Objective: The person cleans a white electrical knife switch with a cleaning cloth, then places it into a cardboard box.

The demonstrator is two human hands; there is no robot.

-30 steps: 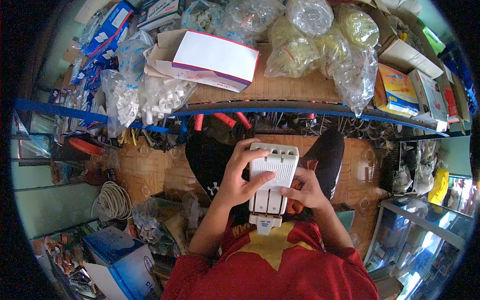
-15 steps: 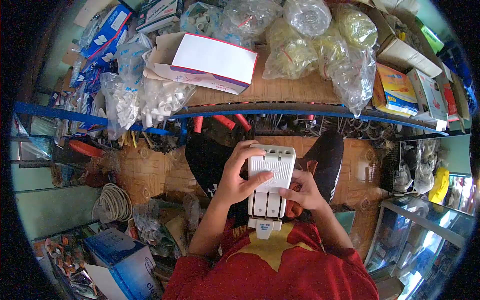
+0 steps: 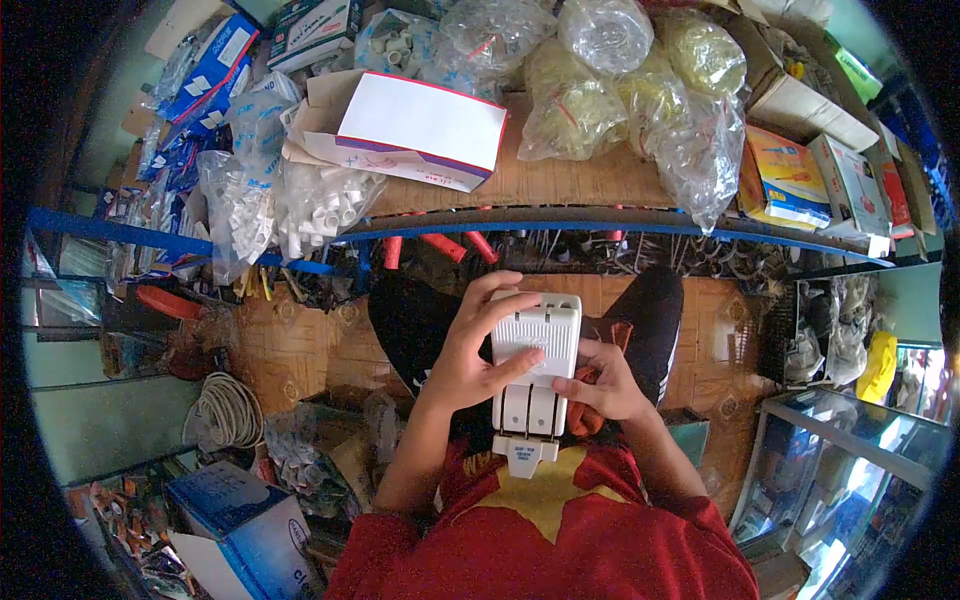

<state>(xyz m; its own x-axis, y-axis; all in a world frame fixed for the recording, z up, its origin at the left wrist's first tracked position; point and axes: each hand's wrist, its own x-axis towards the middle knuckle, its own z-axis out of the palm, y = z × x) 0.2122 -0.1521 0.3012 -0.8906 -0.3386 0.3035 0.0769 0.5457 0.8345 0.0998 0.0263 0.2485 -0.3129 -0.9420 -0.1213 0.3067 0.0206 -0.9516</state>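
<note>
A white plastic knife switch (image 3: 533,345) with a ribbed cover, long slots and a small handle at its lower end stands over my lap. My left hand (image 3: 482,352) grips it from the left, thumb pressed flat on the cover and fingers curled over the top end. On the other side my right hand (image 3: 608,385) holds the right edge, its thumb at the seam below the ribbed part. The rest of those fingers are partly hidden behind the switch. An orange-brown bundle (image 3: 587,400) shows just beside the right hand.
Ahead runs a shelf (image 3: 590,190) with a white-topped carton (image 3: 420,125), bags of white pipe fittings (image 3: 325,215) and clear bags of coiled material (image 3: 570,100). Red tubes (image 3: 440,246) poke out beneath. A cable coil (image 3: 228,410) and blue box (image 3: 240,520) lie left, a glass case (image 3: 850,480) right.
My left fingers have spread and shifted farther over the top end of the switch. The whole view has drifted slightly; the right hand keeps its hold.
</note>
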